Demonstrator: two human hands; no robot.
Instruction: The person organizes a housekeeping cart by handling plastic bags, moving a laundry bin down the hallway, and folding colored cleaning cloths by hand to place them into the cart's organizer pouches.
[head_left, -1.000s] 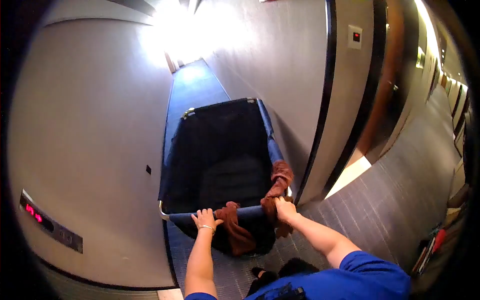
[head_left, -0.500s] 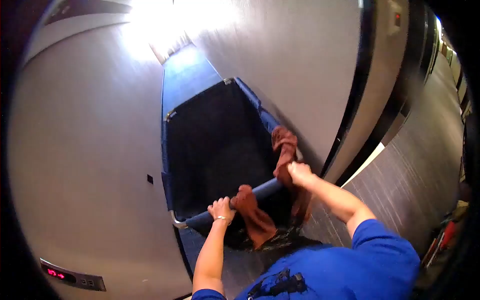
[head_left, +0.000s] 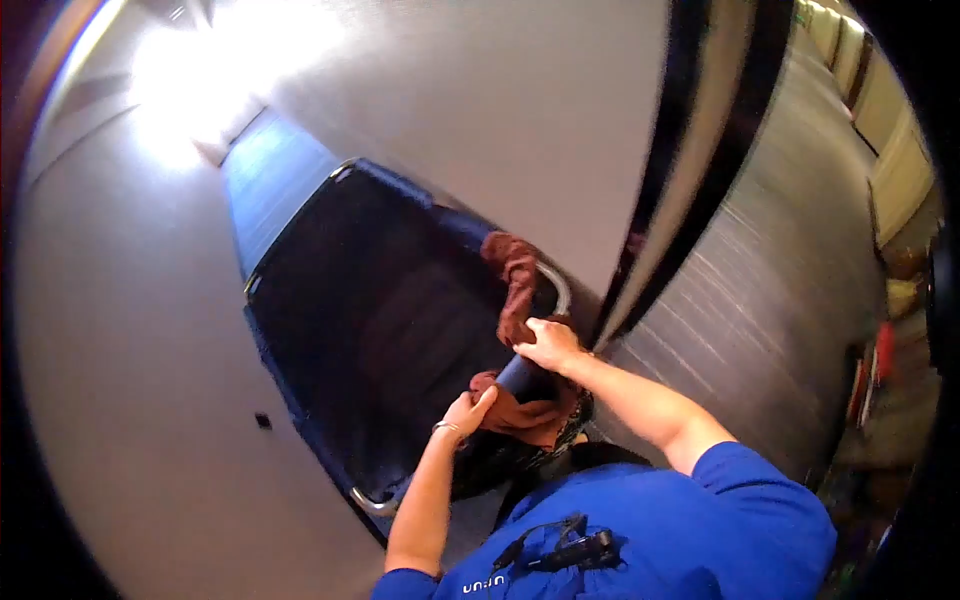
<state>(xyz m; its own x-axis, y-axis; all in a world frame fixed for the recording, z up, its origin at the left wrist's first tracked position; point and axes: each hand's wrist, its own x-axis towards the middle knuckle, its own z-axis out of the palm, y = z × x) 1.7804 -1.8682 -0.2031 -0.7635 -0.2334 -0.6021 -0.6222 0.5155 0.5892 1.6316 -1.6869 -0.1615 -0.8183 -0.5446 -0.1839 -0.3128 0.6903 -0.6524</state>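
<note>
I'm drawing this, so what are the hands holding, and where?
The cart, by its near rail: the right hand grips there beside brown cloth. The left hand is there too, but its fingers are mostly hidden, so its grip is unclear.

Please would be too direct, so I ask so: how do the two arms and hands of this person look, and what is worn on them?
Both arms have short, bright blue sleeves that end above the elbow. The left hand has a thin, pale bracelet at its wrist. The right hand shows no glove, and neither does the left.
</note>
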